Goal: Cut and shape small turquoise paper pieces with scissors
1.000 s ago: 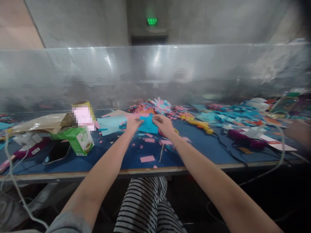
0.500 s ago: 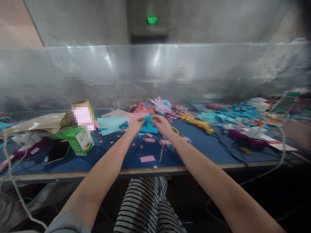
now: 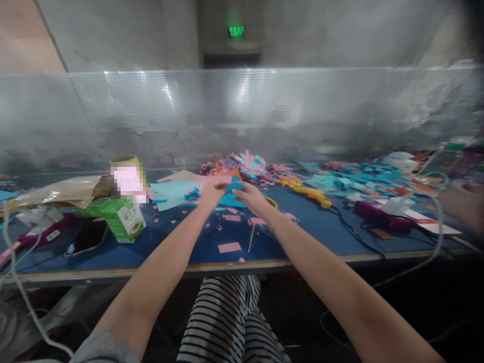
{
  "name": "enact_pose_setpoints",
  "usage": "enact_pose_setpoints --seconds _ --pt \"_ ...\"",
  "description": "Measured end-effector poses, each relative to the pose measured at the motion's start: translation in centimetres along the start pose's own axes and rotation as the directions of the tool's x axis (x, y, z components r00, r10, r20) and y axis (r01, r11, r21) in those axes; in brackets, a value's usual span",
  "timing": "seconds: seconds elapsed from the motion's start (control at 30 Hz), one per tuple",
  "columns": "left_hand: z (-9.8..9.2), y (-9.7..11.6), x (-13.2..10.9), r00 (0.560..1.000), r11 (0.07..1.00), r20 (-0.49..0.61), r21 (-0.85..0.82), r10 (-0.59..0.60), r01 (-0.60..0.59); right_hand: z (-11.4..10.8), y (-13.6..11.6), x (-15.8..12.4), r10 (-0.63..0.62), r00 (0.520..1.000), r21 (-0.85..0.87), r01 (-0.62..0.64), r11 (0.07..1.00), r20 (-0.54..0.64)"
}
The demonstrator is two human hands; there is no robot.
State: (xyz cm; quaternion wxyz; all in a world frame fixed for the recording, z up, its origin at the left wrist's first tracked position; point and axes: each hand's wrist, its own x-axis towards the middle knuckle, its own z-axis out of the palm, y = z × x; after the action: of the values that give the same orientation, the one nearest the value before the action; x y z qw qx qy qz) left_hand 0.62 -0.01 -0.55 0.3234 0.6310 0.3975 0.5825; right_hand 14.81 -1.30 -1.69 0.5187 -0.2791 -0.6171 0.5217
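Observation:
Both my hands meet over the middle of the table, pinching one small blue paper piece [image 3: 235,186] between them. My left hand [image 3: 212,194] grips its left side with thumb and fingers. On the other side my right hand [image 3: 252,195] is closed on it, with part of the paper hidden behind the fingers. Light blue paper sheets [image 3: 166,195] lie left of my hands, with a small blue fringed paper bunch [image 3: 192,193] on top. Just behind my hands sits a pink and pale blue paper flower [image 3: 251,164]. Pink scraps [image 3: 229,247] and a thin stick [image 3: 251,237] lie nearer me.
A yellow glue gun [image 3: 313,196] with a black cord lies to the right, before a pile of blue paper pieces [image 3: 359,175]. On the left are a green carton [image 3: 126,220], a phone [image 3: 86,236] and a purple power strip [image 3: 51,229]. Another person's hand [image 3: 463,204] shows at far right.
The blue paper has been turned or folded between my fingers and now looks flatter and lower. My arms have barely moved. The other person's hand at far right has shifted.

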Motion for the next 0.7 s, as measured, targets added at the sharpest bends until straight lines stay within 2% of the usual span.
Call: enact_pose_setpoints --seconds 0.17,0.3,0.4,0.47,0.57,0.63,0.7 --pt "-0.1 0.0 0.0 0.999 0.997 -0.023 -0.072 -0.043 0.041 -0.5 0.0 0.3 -0.017 0.998 0.075 0.021 0.997 -0.053" --pt "-0.5 -0.5 0.3 0.986 0.999 -0.163 -0.04 -0.032 0.026 -0.4 -0.3 0.2 0.054 0.991 0.1 -0.041 0.994 -0.125" --pt "-0.7 -0.8 0.5 0.974 0.999 -0.222 -0.024 -0.052 0.048 -0.2 -0.1 0.2 0.069 0.993 0.1 -0.059 0.993 -0.095" --pt "-0.6 -0.9 0.5 0.974 0.996 -0.213 -0.055 -0.076 0.066 -0.3 0.2 0.4 0.021 0.993 0.009 -0.02 1.0 -0.115" --pt "-0.4 -0.7 0.3 0.972 0.986 -0.187 -0.111 -0.141 0.121 -0.9 0.7 0.8 -0.132 0.971 -0.263 0.078 0.962 -0.197" --pt "-0.2 -0.4 0.2 0.966 0.98 -0.182 -0.111 -0.184 0.166 -1.1 0.8 0.9 -0.27 0.941 -0.438 0.16 0.885 -0.203" --pt "-0.1 -0.3 0.0 0.963 0.975 -0.173 -0.107 -0.209 0.193 -1.1 0.7 0.7 -0.393 0.908 -0.58 0.244 0.777 -0.146"
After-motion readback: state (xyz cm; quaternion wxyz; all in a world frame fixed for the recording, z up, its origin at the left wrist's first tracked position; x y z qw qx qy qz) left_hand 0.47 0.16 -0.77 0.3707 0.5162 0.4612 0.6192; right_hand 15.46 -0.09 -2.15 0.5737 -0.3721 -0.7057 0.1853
